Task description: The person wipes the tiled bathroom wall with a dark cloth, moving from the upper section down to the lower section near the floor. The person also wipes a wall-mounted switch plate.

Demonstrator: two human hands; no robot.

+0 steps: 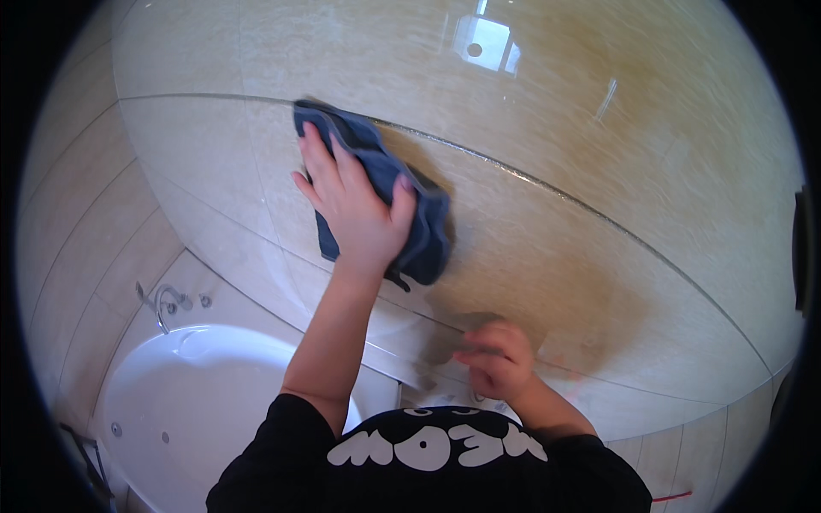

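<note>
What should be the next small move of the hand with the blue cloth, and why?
Probably slide the left hand rightward along the grout line: it presses the blue cloth flat on the tiled wall, and the tiles to the right lie beyond the cloth.

One blue cloth (pixel 389 184) at twelve o'clock, two hands (pixel 355 205), one white bathtub (pixel 205 410) at seven o'clock, one chrome tap (pixel 167 303) at nine o'clock on its rim

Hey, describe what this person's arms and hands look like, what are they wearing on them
Both forearms are bare, and the left hand and right hand wear no gloves, rings or watch that I can see. Short black sleeves end near the elbows, part of a black shirt with white lettering.
</note>
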